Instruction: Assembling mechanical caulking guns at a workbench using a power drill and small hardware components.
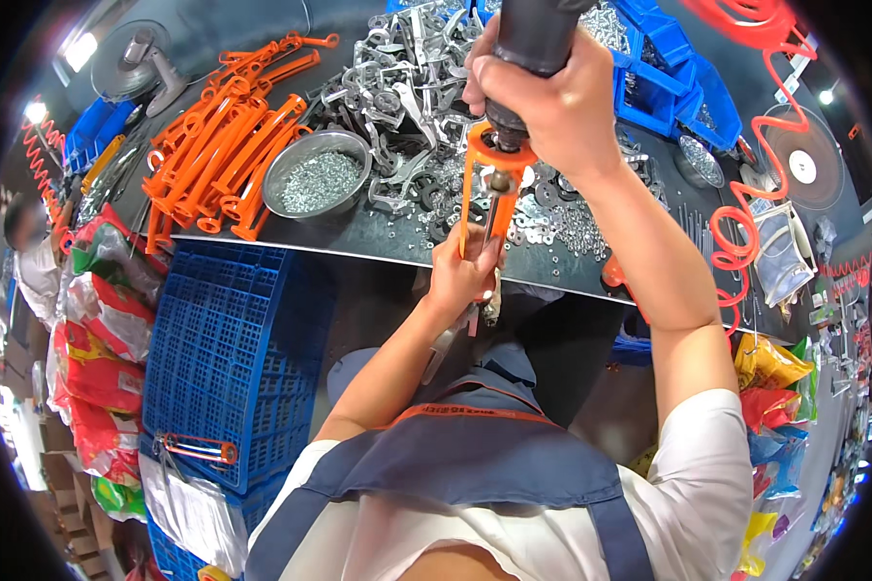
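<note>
My right hand [576,102] is wrapped round a black power driver [538,39], which points downward. The driver's nose sits at the ringed upper end of an orange frame [473,184], which looks like a caulking gun frame. Closed round the lower part of that frame is my left hand [460,271], just past the table's front edge. A metal rod [495,208] runs lengthwise inside the frame. My fingers and the driver hide the frame's lower end and the exact contact at the ring.
Orange frames [228,145] lie piled at left, beside a metal bowl [318,174] of small silver parts. Silver levers [397,82] are heaped mid-table. Blue bins [659,92] and a red coiled hose [736,228] stand right. Blue crates [218,358] are stacked below left.
</note>
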Tool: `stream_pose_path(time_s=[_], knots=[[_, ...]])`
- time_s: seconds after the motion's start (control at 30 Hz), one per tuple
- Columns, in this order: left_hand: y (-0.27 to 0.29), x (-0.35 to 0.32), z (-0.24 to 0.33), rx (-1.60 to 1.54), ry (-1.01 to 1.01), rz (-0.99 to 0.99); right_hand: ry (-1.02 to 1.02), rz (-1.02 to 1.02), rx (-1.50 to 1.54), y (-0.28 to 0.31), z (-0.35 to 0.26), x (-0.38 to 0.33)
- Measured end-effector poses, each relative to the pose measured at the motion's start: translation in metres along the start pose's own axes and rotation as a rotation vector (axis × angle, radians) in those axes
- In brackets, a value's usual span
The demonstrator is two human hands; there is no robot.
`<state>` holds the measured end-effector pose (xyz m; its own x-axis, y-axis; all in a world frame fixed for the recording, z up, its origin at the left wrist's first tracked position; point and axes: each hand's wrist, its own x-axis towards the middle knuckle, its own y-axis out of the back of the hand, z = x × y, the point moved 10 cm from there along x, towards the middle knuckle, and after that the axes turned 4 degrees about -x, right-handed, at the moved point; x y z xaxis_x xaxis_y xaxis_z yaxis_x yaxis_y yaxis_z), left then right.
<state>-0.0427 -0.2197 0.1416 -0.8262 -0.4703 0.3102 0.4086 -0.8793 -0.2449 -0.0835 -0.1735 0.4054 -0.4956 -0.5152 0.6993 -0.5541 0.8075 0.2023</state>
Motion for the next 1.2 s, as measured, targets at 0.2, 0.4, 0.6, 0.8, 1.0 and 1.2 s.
stream_pose_path(time_s=[0.2,0.4,0.6,0.8,1.0,1.2], knots=[[-0.002,0.000,-0.005,-0.131,-0.009,0.006,0.122,0.306,0.076,0.089,-0.015,0.015],[0.017,-0.018,0.019,-0.090,0.091,0.007,-0.463,0.026,-0.958,0.135,0.172,-0.089],[0.153,-0.026,0.080,-0.675,-0.176,0.435,-0.377,0.290,-1.559,0.169,0.194,-0.169],[0.139,-0.031,0.030,-0.993,-0.064,0.422,0.108,-0.258,-0.124,-0.105,0.073,-0.197],[0.181,-0.068,0.064,-0.724,-0.099,0.589,-1.082,-0.001,0.985,-0.175,0.135,-0.268],[0.359,-0.179,0.112,1.075,0.671,0.747,-0.832,-0.543,0.614,-0.152,0.112,-0.286]])
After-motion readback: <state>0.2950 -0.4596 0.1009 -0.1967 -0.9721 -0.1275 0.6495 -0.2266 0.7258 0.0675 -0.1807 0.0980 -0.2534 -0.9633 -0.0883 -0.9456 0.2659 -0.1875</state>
